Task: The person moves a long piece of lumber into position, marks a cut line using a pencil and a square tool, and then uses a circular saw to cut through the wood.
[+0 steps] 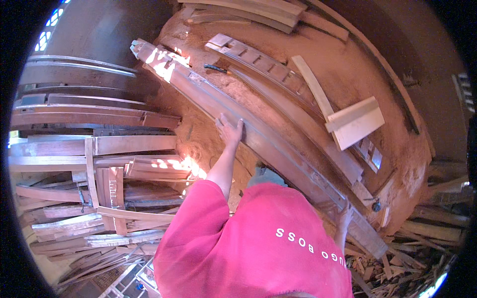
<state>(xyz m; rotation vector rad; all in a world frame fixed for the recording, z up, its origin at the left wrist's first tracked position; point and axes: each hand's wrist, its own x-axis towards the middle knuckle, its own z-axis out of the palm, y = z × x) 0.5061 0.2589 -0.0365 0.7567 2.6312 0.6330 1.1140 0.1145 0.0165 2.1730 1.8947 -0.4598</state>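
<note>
A long brown moulded wooden beam [278,149] runs diagonally from upper left to lower right over a sawdust-covered floor. My left hand [230,130] grips its left edge near the middle, fingers curled over the top. My right hand [345,217] holds the beam near its lower right end, partly hidden by my pink shirt [258,243].
A second notched frame piece [278,74] lies parallel beyond the beam, with a pale plank [314,89] and a pale board [355,121] on it. Stacked timber [99,169] fills the left. Offcuts [397,258] litter the lower right. A dark tool [215,68] rests on the sawdust.
</note>
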